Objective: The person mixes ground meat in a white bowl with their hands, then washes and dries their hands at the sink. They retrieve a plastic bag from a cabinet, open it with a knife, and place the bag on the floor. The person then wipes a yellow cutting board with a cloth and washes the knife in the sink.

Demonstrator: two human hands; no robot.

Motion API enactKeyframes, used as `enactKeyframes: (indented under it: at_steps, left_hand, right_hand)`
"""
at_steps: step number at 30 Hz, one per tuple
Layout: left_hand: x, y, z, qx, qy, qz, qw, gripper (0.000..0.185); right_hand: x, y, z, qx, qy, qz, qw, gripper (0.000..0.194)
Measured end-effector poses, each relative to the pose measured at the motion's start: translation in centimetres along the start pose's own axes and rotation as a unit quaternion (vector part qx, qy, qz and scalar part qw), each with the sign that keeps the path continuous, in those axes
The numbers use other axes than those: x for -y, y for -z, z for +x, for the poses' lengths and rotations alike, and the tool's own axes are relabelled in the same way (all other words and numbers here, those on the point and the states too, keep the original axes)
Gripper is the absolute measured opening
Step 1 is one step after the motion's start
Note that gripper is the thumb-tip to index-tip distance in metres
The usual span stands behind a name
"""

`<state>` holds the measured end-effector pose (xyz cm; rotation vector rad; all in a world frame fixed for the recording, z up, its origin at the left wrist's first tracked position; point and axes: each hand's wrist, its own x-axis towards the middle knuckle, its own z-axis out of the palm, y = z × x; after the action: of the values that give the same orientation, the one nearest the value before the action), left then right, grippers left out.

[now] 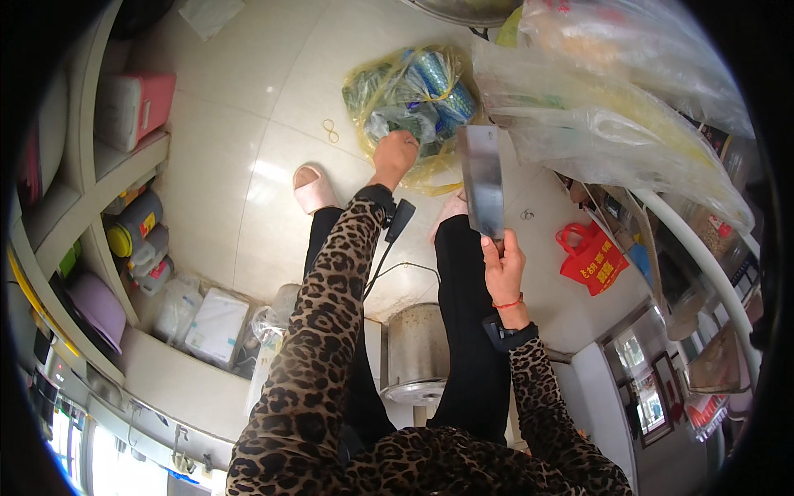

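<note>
My right hand (505, 266) is closed on the handle of a metal cleaver (484, 180), its broad blade pointing away from me over the tiled floor. My left hand (396, 158) reaches to a clear plastic bag (378, 124) with something dark green in it, its fingers bent against the plastic; what they grip is partly hidden. That bag lies within a larger yellowish plastic bag (366, 80) on the floor, beside a blue and green patterned roll-shaped item (441, 84).
Shelves with a pink and white box (152, 105) and bottles (141, 220) stand at the left. Large plastic bags (595, 118) hang at the upper right. A red bag (592, 257) sits on the floor at right. A metal pot (417, 347) is behind my legs.
</note>
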<state>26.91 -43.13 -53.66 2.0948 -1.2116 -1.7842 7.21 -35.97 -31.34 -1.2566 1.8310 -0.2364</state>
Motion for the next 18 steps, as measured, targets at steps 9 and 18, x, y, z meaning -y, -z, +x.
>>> enactKeyframes:
  at_steps: [9, 18]
  left_hand:
    - [1.9, -0.4, -9.8, -0.166, -0.149, -0.010, 0.975, 0.014]
    - [1.9, 2.3, -17.2, -0.132, -0.007, -0.111, 0.985, 0.027]
  right_hand:
    - [3.1, 1.1, -0.7, -0.057, 0.024, -0.001, 0.998, 0.020]
    - [7.8, 1.1, -1.5, -0.036, 0.043, 0.009, 0.998, 0.023]
